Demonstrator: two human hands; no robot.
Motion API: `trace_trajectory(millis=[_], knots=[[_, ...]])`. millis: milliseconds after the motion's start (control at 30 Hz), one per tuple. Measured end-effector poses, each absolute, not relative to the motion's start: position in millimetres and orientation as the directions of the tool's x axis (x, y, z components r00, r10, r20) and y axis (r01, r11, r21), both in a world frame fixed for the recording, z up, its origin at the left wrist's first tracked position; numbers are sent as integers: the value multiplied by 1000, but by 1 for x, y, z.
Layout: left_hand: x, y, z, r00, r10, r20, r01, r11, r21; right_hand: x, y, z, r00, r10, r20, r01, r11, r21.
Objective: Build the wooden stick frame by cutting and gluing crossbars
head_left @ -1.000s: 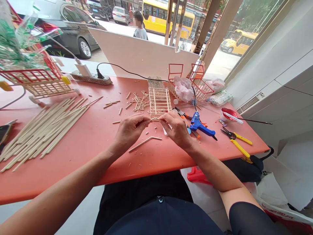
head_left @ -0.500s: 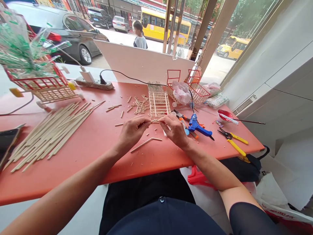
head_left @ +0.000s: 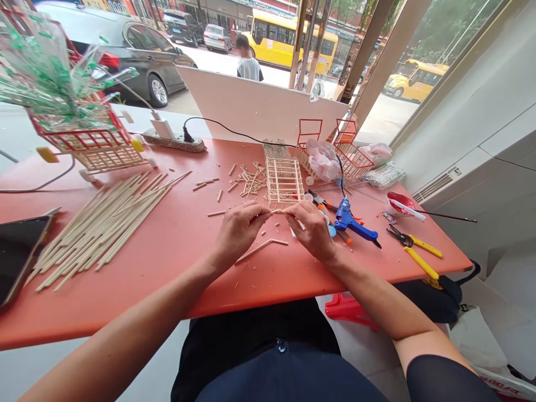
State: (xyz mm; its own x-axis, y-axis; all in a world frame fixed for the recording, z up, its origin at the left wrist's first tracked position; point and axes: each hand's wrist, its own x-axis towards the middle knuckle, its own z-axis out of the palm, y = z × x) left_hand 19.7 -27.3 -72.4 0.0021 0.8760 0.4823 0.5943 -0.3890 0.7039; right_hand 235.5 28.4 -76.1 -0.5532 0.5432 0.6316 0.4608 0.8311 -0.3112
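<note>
Between my two hands is a short wooden stick piece (head_left: 276, 211), pinched at its ends by the fingertips. My left hand (head_left: 243, 229) is closed on its left end and my right hand (head_left: 310, 228) on its right end. Just beyond the fingertips lies a ladder-like wooden frame (head_left: 285, 180) on the red table (head_left: 167, 262). Loose short pieces (head_left: 253, 180) are scattered left of the frame. Nearer me, a bent stick (head_left: 259, 249) lies below the hands.
Long sticks (head_left: 109, 223) and a dark tablet (head_left: 20, 251) lie at left, below a basket model (head_left: 96, 148). At right are a blue glue gun (head_left: 349, 221), yellow-handled pliers (head_left: 421, 259), a red-stained cup (head_left: 397, 204) and small baskets (head_left: 352, 159). A power strip (head_left: 176, 142) stands behind.
The whole view has shifted, so the scene sits further right. My hands remain together on the small piece, which now looks straighter between the fingertips.
</note>
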Motion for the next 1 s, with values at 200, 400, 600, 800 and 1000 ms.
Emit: trace_trajectory(millis=[200,400,600,800,1000], knots=[[22,-30,-74,18,852,524,607,-426,671,235,26,-77,-545,493,678,433,858,-276],[23,-29,-79,32,858,512,610,-423,670,237,24,-79,-555,532,639,460,837,-297],[24,-33,-78,51,867,496,637,-411,652,237,21,-78,-552,541,635,454,833,-316],[22,-36,-81,49,865,500,646,-409,645,236,22,-84,-555,585,591,462,808,-366],[20,-32,-86,52,862,504,653,-411,637,235,25,-86,-553,555,622,444,828,-344]])
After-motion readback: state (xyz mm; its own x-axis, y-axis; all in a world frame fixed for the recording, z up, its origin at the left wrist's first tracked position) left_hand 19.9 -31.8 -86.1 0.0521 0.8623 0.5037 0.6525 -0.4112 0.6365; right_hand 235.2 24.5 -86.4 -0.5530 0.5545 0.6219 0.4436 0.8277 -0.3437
